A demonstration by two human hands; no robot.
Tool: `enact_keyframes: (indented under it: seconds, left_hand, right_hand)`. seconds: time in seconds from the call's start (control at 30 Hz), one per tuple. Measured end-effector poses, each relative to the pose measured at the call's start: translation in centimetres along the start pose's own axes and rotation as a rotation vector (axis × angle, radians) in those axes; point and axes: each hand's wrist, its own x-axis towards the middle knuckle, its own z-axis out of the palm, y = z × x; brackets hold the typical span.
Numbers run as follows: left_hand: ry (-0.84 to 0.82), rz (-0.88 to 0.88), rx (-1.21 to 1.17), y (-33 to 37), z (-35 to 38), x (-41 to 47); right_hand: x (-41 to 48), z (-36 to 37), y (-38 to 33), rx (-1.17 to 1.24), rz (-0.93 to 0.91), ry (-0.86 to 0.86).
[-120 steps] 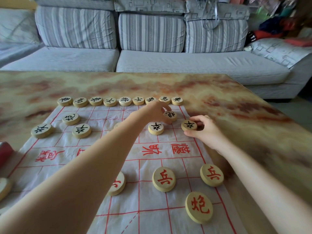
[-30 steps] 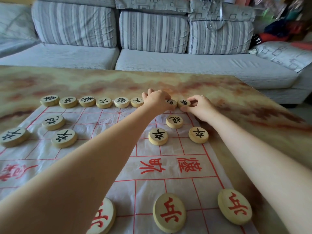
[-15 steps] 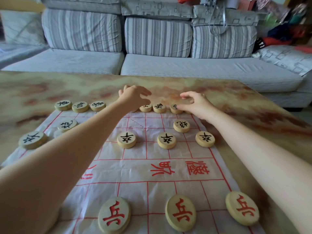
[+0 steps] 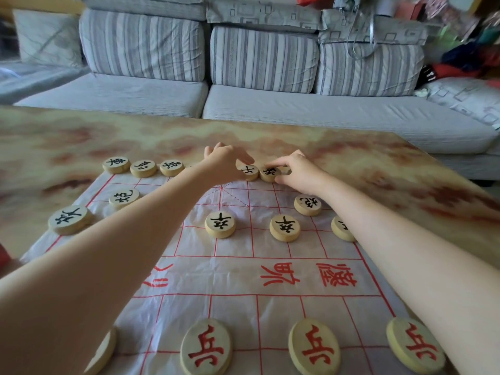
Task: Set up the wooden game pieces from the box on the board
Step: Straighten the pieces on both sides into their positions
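we see round, flat wooden pieces (image 4: 220, 224) with inked characters on a thin, creased white board sheet (image 4: 284, 269) printed with a red grid, laid over a glossy marbled table (image 4: 405, 169). right hand (image 4: 303, 171) pinches a black-marked piece (image 4: 269, 172) in the far row. left hand (image 4: 223, 163) is curled over that row; grip: cannot tell. both forearms cover parts of the board. striped grey sofa (image 4: 259, 77) behind.

Pieces (image 4: 220, 224) in rows on board (image 4: 238, 277), sofa (image 4: 270, 112) behind table (image 4: 405, 180).
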Motion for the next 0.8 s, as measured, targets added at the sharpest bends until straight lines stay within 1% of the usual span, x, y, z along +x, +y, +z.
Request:
enact_keyframes:
  seconds: [0.17, 0.27, 0.33, 0.4, 0.47, 0.57, 0.67, 0.73, 0.8]
  left_hand:
    - [0.064, 0.005, 0.053, -0.1, 0.5, 0.2]
    - [0.076, 0.002, 0.125, 0.3, 0.8, 0.2]
    - [0.063, 0.010, 0.116, 0.5, 0.9, 0.1]
    - [0.037, 0.006, 0.057, 0.4, 0.7, 0.0]
    - [0.010, 0.009, -0.012, 0.2, 0.4, -0.1]
    - [-0.015, 0.030, -0.035, 0.0, 0.1, 0.0]
    - [0.016, 0.027, -0.009, -0.1, 0.3, 0.2]
    - [0.060, 0.034, 0.076, -0.2, 0.5, 0.3]
    - [0.102, 0.068, 0.181, -0.2, 0.8, 0.3]
  right_hand:
    - [0.6, 0.5, -0.2, -0.145, -0.031, 0.074]
    - [0.5, 0.6, -0.5, -0.158, -0.041, 0.101]
    - [0.4, 0.2, -0.4, -0.043, -0.040, 0.062]
    - [0.3, -0.3, -0.1, 0.059, -0.015, -0.028]
    - [0.5, -0.6, 0.2, 0.029, -0.017, -0.072]
    - [0.8, -0.2, 0.2, 0.012, -0.035, -0.019]
    - [0.7, 0.0, -0.2, -0.006, -0.042, 0.055]
    - [0.5, 0.1, -0.5, -0.102, -0.039, 0.104]
    - [0.5, 0.4, -0.7, -0.221, -0.039, 0.117]
